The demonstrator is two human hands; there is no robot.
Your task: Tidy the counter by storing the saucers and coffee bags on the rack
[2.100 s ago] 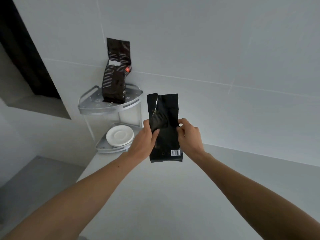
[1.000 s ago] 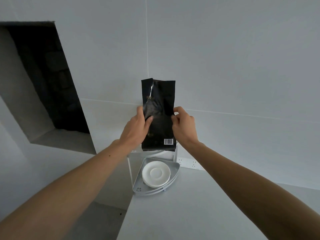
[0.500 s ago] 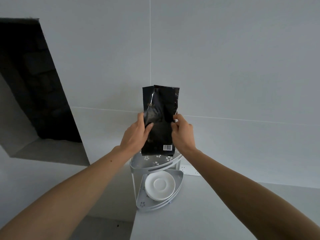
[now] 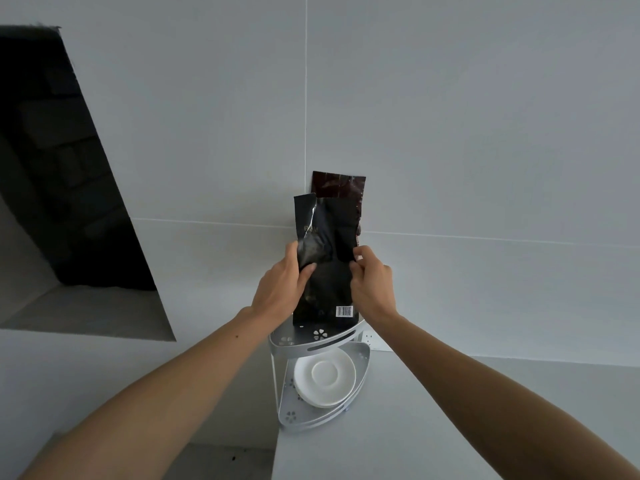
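Both hands hold a black coffee bag (image 4: 329, 271) upright, its bottom edge at the top shelf of the silver corner rack (image 4: 313, 344). My left hand (image 4: 282, 289) grips the bag's left side and my right hand (image 4: 370, 284) grips its right side. Behind it, a second dark coffee bag (image 4: 341, 185) stands on the same shelf against the wall corner, mostly hidden. White saucers (image 4: 325, 377) are stacked on the rack's lower shelf.
The rack stands at the left end of a grey counter (image 4: 415, 427), in the corner of tiled walls. A white wall socket (image 4: 372, 340) sits just right of the rack. A dark recess (image 4: 52, 168) opens in the wall to the left.
The bag has come down from mid-air to the rack's top shelf, in front of the other bag. The view has steadied on the corner rack.
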